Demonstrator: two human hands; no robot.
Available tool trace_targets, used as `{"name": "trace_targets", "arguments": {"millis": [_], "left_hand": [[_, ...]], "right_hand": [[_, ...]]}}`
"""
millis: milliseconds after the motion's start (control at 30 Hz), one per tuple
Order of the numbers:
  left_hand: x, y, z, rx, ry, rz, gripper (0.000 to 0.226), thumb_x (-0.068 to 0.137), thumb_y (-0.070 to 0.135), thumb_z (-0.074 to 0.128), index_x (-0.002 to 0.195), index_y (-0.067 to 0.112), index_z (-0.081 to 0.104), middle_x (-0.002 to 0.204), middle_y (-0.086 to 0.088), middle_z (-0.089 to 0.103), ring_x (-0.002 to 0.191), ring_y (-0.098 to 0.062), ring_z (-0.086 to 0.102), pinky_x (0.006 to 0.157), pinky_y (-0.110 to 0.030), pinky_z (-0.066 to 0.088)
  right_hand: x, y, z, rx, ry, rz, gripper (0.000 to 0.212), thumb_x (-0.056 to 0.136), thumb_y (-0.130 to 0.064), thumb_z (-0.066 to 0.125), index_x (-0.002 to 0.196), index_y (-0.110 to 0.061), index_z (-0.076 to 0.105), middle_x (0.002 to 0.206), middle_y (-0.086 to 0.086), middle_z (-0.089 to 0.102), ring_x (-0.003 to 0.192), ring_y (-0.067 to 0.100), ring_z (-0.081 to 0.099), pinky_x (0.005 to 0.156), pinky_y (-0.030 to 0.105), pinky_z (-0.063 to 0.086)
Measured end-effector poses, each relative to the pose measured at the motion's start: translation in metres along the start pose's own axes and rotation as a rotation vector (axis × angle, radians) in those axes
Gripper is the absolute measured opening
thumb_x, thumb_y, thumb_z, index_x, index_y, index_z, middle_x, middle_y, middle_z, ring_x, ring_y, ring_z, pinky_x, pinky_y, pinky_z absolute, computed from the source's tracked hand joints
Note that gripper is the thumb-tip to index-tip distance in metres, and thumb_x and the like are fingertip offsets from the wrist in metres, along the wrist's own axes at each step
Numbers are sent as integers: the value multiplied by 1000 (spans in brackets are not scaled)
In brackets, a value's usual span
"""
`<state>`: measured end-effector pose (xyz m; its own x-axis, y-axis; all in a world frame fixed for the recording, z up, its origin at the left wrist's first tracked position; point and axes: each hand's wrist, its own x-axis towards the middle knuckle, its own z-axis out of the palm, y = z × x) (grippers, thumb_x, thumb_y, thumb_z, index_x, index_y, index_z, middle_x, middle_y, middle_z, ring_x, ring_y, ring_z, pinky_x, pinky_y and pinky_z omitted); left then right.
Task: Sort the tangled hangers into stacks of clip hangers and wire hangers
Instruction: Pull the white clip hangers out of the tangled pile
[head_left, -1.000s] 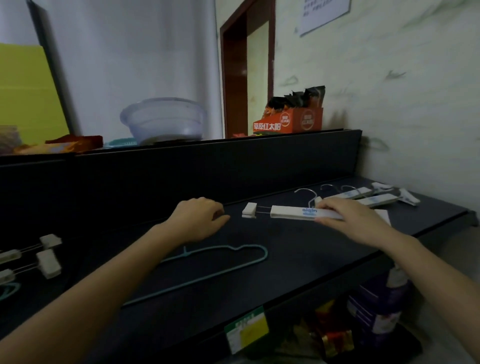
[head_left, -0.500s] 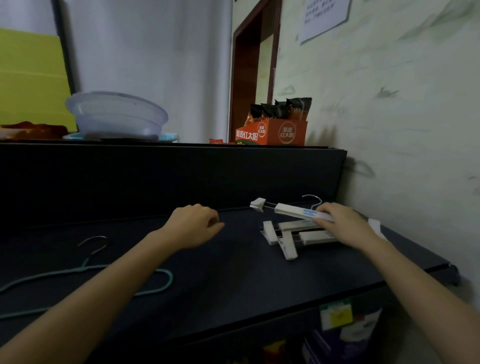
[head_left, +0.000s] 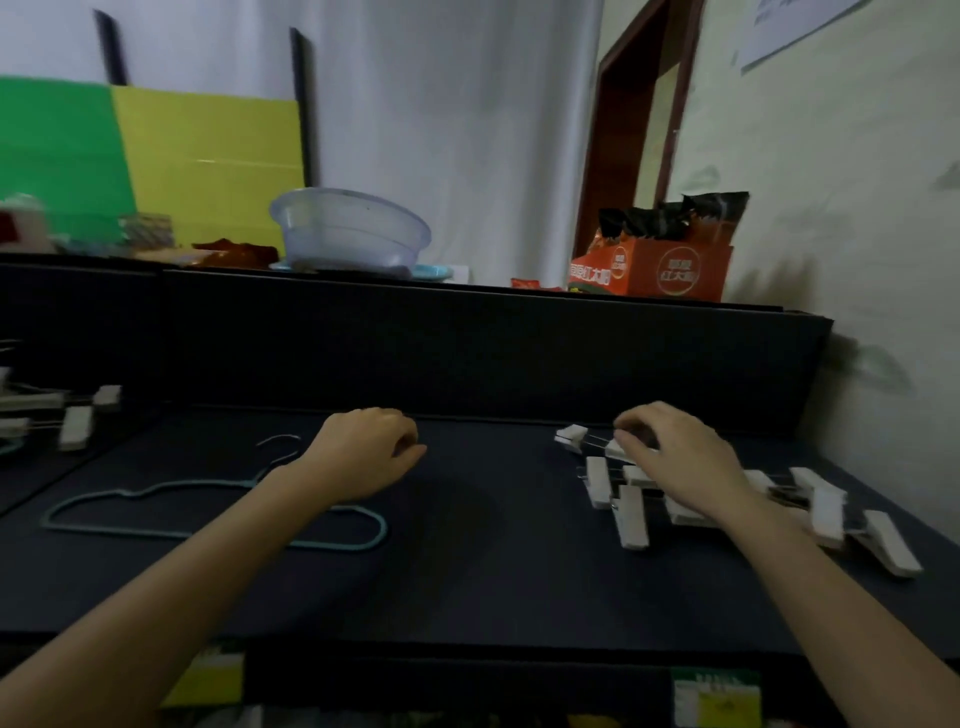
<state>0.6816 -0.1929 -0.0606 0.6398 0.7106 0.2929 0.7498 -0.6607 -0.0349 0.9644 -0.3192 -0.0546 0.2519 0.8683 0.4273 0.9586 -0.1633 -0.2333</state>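
Grips a clip hanger (head_left: 571, 436) in the right hand (head_left: 680, 457), fingers curled down over its white bar, one clip end poking out to the left. Holds it right over the stack of clip hangers (head_left: 631, 519) at the right end of the dark counter (head_left: 493, 582), close to the wall. Hard to tell through the blur whether the bar already rests on the stack. Leaves the left hand (head_left: 369, 452) loosely curled around nothing, just beside the hook of the teal wire hanger (head_left: 171, 486), flat and alone left of centre. Shows more clip hangers (head_left: 78, 426) at the far left edge, well apart from the stack and probably not yet sorted.

Looks untidy on the right already: clips splayed at different angles, thin wires crossing between them. Risks hooking the held hanger's wire or clip into the ones below on release, and so tangling again what the task wants separated. Risks dragging the stack along if a fingertip catches under a bar on the way out. Risks nudging the outermost clips toward the front right edge, near enough for a fall. Could also sweep the wire hanger with the left forearm, now crossing above it, on a reach toward the left: light wire, smooth top, easy slide. Calls for a flat, lined-up set-down and a straight lift of the fingers.
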Motion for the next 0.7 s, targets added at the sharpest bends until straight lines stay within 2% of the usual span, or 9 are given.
{"name": "trace_targets", "arguments": {"millis": [200, 467, 600, 700], "left_hand": [[-59, -53, -19, 56, 63, -160, 31, 94, 42, 39, 107, 23, 60, 102, 7, 59, 89, -15, 58, 65, -28, 44], [-177, -144, -53, 96, 83, -370, 31, 95, 42, 40, 107, 22, 61, 103, 5, 63, 88, -15, 59, 57, -24, 38], [-238, -184, -70, 114, 53, -450, 30, 95, 42, 41, 107, 24, 61, 102, 6, 63, 88, -13, 58, 61, -25, 43], [-280, -217, -82, 157, 31, -486, 30, 94, 43, 40, 108, 26, 61, 103, 8, 62, 90, -13, 59, 67, -27, 48]], "right_hand": [[10, -99, 20, 86, -69, -275, 25, 94, -40, 45, 114, -32, 57, 113, -12, 58, 100, 11, 55, 74, 29, 44], [-9, -243, 49, 210, -118, -515, 24, 93, -41, 48, 112, -32, 57, 109, -11, 60, 97, 12, 57, 75, 29, 46], [-34, -316, 72, 238, -169, -579, 25, 93, -41, 47, 114, -32, 56, 112, -11, 60, 103, 12, 57, 81, 32, 49], [-51, -371, 86, 234, -193, -621, 26, 93, -42, 47, 116, -32, 55, 114, -11, 59, 105, 12, 55, 79, 29, 46]]}}
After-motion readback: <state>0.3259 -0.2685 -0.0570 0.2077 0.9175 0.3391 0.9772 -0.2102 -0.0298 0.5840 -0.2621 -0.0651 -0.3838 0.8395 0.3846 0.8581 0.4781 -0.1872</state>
